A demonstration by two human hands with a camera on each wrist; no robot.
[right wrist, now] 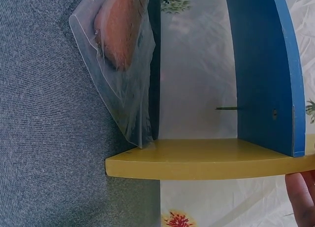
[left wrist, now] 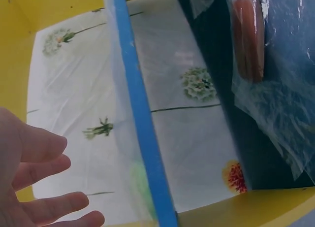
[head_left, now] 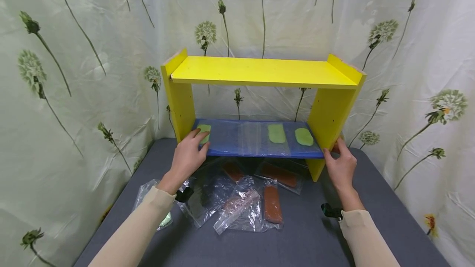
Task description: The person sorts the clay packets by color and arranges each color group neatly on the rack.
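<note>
A yellow shelf unit [head_left: 267, 69] stands on the dark table, with a blue lower board [head_left: 259, 155]. Clear zip bags with flat green pieces lie on the board: one green piece [head_left: 276, 133] right of the middle, another green piece [head_left: 304, 137] near the right end, and a third green piece [head_left: 205, 127] at the left end. My left hand [head_left: 189, 153] is over that left piece, partly hiding it, its fingers spread with nothing gripped. At the outer face of the right yellow panel [right wrist: 206, 169], my right hand [head_left: 342, 166] touches with its fingertips and thumb.
Below and in front of the blue board lie several clear bags with reddish-brown pieces [head_left: 273, 205]. Another bag with something green [head_left: 165, 221] is partly behind the left sleeve. A curtain [head_left: 89, 94] printed with dandelions hangs behind and at both sides of the table [head_left: 297, 234].
</note>
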